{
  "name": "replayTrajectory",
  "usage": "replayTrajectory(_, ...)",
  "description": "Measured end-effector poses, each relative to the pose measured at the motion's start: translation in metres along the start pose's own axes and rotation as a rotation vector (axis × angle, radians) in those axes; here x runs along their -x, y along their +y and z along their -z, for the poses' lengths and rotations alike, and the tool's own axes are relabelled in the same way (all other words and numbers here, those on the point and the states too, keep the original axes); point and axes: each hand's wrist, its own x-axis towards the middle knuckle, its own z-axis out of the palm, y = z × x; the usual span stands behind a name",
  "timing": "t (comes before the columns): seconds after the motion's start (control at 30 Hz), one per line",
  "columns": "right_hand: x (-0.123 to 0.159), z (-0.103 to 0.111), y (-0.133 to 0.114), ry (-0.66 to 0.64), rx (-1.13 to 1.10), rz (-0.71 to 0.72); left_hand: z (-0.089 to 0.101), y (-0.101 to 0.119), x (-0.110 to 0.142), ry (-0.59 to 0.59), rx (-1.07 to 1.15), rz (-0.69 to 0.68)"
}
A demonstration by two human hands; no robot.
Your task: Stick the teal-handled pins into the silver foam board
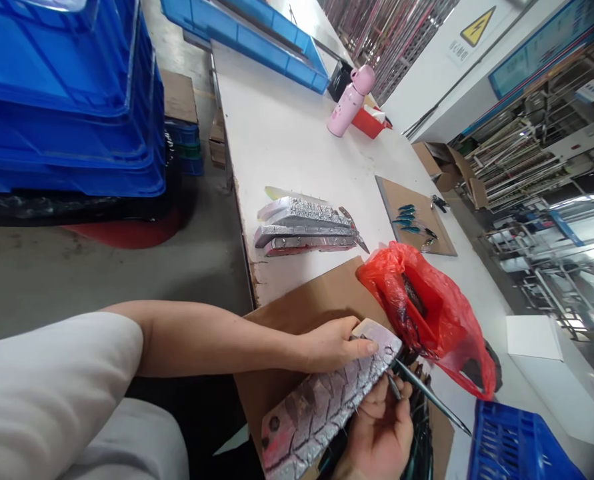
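Note:
My left hand lies on top of a long silver-grey tread-patterned slab, fingers curled over its far end, holding it on a sheet of brown cardboard. My right hand sits just below the slab's right edge, closed around a thin dark pointed tool whose tip points right. A red plastic bag with dark pieces inside lies directly right of both hands.
A stack of similar silver slabs lies farther up the white table. A cardboard square with teal-handled tools, a pink bottle, blue crates at left and a blue basket at bottom right.

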Motion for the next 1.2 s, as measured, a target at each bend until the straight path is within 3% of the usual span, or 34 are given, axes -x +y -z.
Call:
replayTrajectory(0.57, 0.000, -0.005, -0.005, 0.092, -0.204, -0.184, 0.000, 0.003, 0.001, -0.008, -0.014, 0.011)
replayTrajectory(0.77, 0.001, -0.001, -0.004, 0.050, -0.147, -0.081, 0.000, 0.002, 0.000, 0.016, -0.040, -0.004)
replayTrajectory(0.97, 0.011, -0.008, -0.009, 0.068, 0.016, 0.129, -0.001, 0.004, 0.000, 0.031, -0.057, -0.024)
replayTrajectory(1.2, 0.015, -0.017, -0.013, 0.139, 0.067, 0.160, 0.001, 0.003, -0.001, 0.026, -0.101, -0.060)
